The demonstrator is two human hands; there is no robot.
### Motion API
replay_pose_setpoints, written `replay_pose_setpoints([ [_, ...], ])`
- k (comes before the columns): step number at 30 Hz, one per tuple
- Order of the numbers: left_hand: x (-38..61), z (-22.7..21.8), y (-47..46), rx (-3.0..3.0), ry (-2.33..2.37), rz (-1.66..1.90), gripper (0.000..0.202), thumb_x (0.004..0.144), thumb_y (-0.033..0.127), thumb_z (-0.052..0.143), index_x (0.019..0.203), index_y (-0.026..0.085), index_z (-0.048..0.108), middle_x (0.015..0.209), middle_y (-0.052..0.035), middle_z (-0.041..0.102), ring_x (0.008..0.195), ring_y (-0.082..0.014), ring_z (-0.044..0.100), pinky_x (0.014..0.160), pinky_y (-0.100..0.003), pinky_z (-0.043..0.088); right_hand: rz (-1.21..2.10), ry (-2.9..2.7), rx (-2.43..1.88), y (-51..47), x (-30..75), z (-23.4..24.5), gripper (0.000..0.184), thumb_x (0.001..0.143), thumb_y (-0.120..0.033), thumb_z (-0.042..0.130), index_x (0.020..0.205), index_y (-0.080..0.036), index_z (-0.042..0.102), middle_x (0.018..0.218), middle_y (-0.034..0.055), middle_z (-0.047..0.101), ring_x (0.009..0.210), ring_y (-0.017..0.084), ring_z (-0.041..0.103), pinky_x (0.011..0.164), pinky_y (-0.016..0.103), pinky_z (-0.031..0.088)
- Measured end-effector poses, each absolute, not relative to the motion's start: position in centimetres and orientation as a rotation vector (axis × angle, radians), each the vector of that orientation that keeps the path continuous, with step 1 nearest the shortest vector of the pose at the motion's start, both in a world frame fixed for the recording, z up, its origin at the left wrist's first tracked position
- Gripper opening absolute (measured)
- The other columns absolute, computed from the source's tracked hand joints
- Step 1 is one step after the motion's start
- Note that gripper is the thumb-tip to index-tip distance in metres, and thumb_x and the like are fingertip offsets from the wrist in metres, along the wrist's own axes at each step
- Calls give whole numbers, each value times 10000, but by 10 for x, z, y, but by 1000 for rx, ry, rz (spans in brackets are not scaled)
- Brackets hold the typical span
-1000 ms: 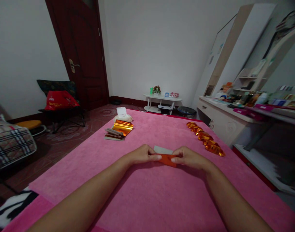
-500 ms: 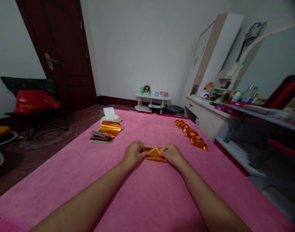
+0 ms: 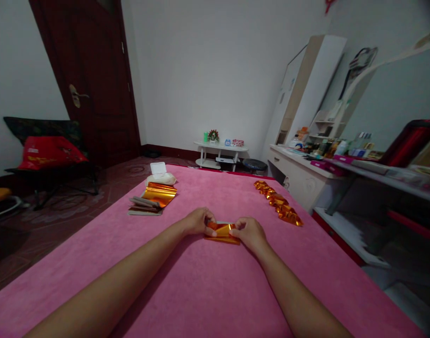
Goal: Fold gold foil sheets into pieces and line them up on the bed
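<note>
A sheet of shiny gold foil paper, partly folded over, lies on the pink cloth in front of me. At its left end my left hand pinches the paper between thumb and fingers. My right hand grips the right end in the same way, thumb on top. A pale strip of the paper's back shows along the far edge. To the left rests a stack of gold foil sheets, one curling upward. On the right runs a row of folded gold foil pieces.
Behind the stack sits a pale soft packet with a white lid. A low white table stands by the far wall. Right of the cloth is a dresser crowded with bottles. A chair with a red bag stands at left.
The view has tilted up slightly, so things sit lower in the picture. My left hand's fingers have shifted along the left end; both hands remain on the foil paper.
</note>
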State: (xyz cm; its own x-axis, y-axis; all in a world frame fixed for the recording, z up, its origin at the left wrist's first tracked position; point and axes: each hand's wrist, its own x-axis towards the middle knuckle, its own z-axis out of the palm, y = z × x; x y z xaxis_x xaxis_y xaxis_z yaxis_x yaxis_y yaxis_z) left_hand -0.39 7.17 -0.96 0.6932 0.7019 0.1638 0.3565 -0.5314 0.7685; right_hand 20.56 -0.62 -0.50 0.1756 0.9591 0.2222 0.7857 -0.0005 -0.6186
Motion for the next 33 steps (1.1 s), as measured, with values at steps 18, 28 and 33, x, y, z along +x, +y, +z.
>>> replay_pose_setpoints([
  [18,-8,-23,57,2046,748,856,207,584,302,799,692,155,703,985,-70,579,871,-182,568,765,-265,446,919,-1262,-1359,-3,197,-7,224,522,-327,718,530,-168,559,475,-49,525,441,89,432,456,219,324],
  [28,-6,-15,52,1665,798,1018,328,561,377,796,692,118,643,664,-11,599,592,-113,524,566,-223,403,836,-1148,-1165,-5,195,-7,297,618,-424,741,727,-156,678,663,16,660,588,153,575,564,255,439],
  [33,-2,-7,44,1454,780,1113,381,504,406,820,681,117,646,611,-13,621,544,-117,530,534,-225,402,935,-1113,-1153,-5,194,-7,393,650,-505,705,834,-158,705,733,45,700,640,196,628,572,277,472],
])
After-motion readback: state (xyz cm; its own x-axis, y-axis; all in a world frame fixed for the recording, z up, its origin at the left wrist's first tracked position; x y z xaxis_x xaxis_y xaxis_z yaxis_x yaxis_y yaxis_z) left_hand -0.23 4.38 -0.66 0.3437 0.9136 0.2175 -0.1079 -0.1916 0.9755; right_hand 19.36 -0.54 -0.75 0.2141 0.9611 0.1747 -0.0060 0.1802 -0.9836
